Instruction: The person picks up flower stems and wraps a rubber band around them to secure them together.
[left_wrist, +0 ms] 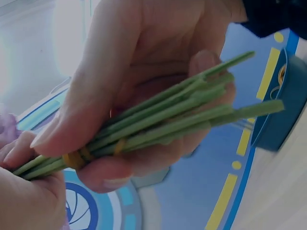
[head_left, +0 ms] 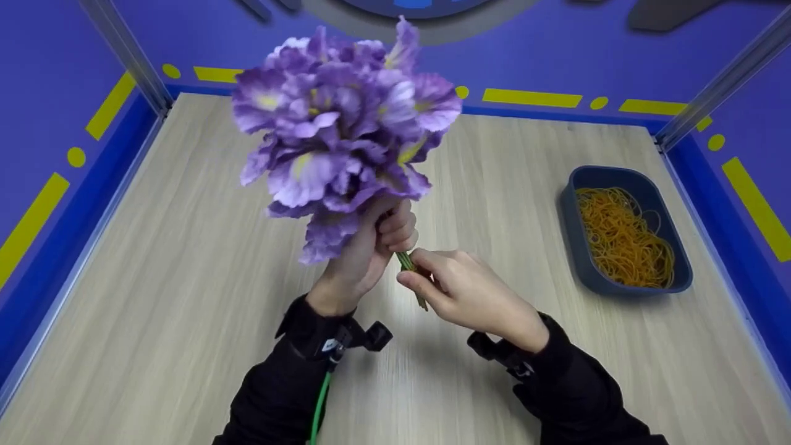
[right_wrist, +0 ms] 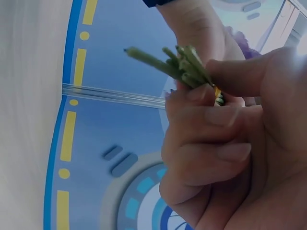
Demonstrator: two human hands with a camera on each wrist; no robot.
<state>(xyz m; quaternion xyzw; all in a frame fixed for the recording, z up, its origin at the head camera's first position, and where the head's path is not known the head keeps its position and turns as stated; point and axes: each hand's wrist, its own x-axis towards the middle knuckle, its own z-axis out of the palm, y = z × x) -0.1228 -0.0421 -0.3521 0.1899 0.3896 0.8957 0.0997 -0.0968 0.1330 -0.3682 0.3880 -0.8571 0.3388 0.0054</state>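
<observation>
A bunch of purple artificial flowers [head_left: 346, 123] with yellow centres is held up over the table. My left hand [head_left: 364, 256] grips its stems just under the blooms, fingers curled round them. Below that, my right hand [head_left: 476, 293] has thumb and fingers at the lower stems. In the left wrist view, an orange rubber band [left_wrist: 74, 159] wraps the green stems [left_wrist: 168, 115] between the right thumb and fingertips. The cut stem ends [right_wrist: 187, 64] stick out past the right fingers in the right wrist view, at uneven lengths.
On the right of the wooden table [head_left: 185, 247] stands a dark blue-grey bin [head_left: 578, 259] with a heap of orange rubber bands [head_left: 618, 241]. Blue panels with yellow marks enclose the table at the back and both sides. A green cable [head_left: 320, 402] runs along the left sleeve.
</observation>
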